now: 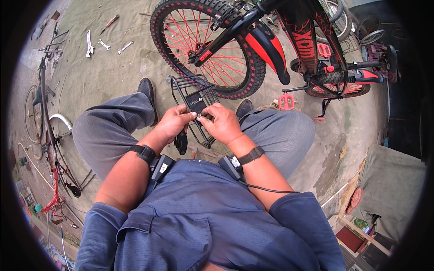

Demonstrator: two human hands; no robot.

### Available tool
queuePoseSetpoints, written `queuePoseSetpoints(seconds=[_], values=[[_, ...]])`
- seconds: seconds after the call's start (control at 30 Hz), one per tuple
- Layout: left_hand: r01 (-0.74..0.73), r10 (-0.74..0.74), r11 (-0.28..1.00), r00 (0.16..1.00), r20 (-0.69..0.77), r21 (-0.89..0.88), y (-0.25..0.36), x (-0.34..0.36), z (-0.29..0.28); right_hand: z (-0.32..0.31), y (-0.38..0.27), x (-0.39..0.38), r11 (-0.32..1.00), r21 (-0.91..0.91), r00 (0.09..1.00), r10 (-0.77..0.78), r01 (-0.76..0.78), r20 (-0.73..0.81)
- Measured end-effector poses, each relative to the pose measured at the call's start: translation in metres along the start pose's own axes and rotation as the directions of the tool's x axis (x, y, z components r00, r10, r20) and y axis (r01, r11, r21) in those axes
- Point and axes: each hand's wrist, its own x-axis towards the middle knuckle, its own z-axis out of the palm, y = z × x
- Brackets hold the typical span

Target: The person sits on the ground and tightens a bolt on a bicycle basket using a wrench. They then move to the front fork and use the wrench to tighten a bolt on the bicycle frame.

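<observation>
My left hand [173, 123] and my right hand [222, 122] meet in front of me, over a black wire bicycle rack [197, 100] with a dark plate in its middle. The fingertips of both hands pinch together around a small metal piece [198, 116], too small to name. Below my left palm sticks out the black handle of a tool [181, 143], whose other end is hidden by the hand. Just beyond the rack, a black and red bicycle [307, 49] has its knobby front wheel [257, 72] close to the rack's far end.
On the ground cloth at the far left lie an adjustable wrench [89, 44], two smaller wrenches [125, 47] and a screwdriver [110, 23]. A partly dismantled bicycle [44, 90] lines the left side. A red pedal [286, 101] juts out near my right knee. Draped cloth [384, 180] is at right.
</observation>
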Motion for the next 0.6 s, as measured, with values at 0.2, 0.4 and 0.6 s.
queuePoseSetpoints(seconds=[0.2, 0.4, 0.6], values=[[0.003, -0.003, 1.0, 1.0, 0.005, -0.021, 0.0012, -0.0003, 0.0, 0.0012, -0.0008, 0.001, 1.0, 0.019, 1.0, -0.014, 0.015, -0.023], [-0.002, 0.002, 1.0, 1.0, 0.009, -0.002, 0.0023, -0.0014, 0.0001, 0.0003, -0.0003, -0.0004, 1.0, 0.024, 1.0, 0.012, -0.012, 0.02], [-0.002, 0.002, 1.0, 1.0, 0.015, -0.002, 0.0034, -0.0022, -0.0001, -0.0007, -0.0012, -0.0011, 1.0, 0.008, 1.0, -0.005, 0.005, 0.018]])
